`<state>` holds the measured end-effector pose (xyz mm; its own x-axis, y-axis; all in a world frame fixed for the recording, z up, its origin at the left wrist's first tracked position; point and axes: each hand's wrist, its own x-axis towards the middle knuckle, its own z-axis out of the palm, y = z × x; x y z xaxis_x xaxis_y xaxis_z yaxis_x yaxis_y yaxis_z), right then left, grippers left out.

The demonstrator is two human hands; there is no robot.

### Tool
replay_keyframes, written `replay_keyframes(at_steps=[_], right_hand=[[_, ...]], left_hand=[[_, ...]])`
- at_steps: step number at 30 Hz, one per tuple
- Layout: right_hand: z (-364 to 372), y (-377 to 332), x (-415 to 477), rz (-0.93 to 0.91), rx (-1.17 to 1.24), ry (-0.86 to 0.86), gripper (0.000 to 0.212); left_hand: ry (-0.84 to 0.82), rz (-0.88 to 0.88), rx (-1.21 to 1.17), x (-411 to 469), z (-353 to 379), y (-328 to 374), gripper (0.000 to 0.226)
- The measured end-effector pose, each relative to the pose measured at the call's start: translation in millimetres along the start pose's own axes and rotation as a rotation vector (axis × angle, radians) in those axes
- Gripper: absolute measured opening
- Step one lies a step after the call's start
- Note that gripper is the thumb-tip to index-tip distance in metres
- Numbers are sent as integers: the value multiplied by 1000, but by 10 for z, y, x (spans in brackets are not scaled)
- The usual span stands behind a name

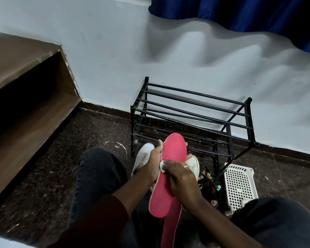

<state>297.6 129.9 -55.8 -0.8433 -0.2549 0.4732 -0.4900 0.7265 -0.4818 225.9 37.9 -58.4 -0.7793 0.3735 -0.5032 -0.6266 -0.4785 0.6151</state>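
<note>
The pink insole [174, 158] is being held up over the person's lap between both hands, its pink face showing to the camera. Its long axis is running away from the person. The rounded toe end is pointing past the fingertips toward the black shoe rack [195, 111], and the heel end is lying below the right wrist.

The left hand [155, 159] is gripping the insole's left edge, with the thumb lying along the front rim and the fingers curling round the back. Only their fingertips [189, 155] are showing at the opposite edge. The right hand [182, 179] is covering the insole's middle. Its fingers are bunching together and pinching a small white cloth [162, 165] against the pink face, just beside the left palm. Most of the cloth is hiding under those fingers. Whether the face is carrying any print cannot be told.

A second insole [170, 230] is poking out from behind the first, below the right wrist, and the lower frame edge is cutting it off. One white sneaker [143, 156] is lying outside the left knuckles. Another sneaker [192, 163] is sitting behind the left fingertips, mostly hidden.

Well to the right of the right fingers, a white basket [240, 187] is standing on the floor, with a knee covering its near corner. The clutter between the basket and the sneaker is too dark to make out.
</note>
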Motion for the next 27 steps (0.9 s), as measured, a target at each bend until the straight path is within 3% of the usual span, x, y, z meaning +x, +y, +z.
replay_keyframes(at_steps=[3,7,10,13,16,19,24,27], right_hand=[[-8,150,128,-17,-114,-28,27],[-93,393,478,133,-251,78,23],[-147,403,568,238,-207,138,18],[-132,280,436,184,-138,75,20],[-176,143,176,153,-64,-3,26],[-288,119,43,64,-29,-44,29],[-396,210,274,338,53,64,13],[-378,251,377,405,-53,21,23]], left_hand=[[6,-68,39,39,-6,-34,64],[-3,-138,-10,154,-48,-129,74],[-24,-174,-6,167,20,-171,73],[-16,-111,-70,179,77,-155,74],[-83,-79,-87,186,154,-140,90],[-106,-123,-138,226,161,-184,82],[-154,-90,-92,226,212,-227,74],[-191,-78,-130,216,222,-250,74]])
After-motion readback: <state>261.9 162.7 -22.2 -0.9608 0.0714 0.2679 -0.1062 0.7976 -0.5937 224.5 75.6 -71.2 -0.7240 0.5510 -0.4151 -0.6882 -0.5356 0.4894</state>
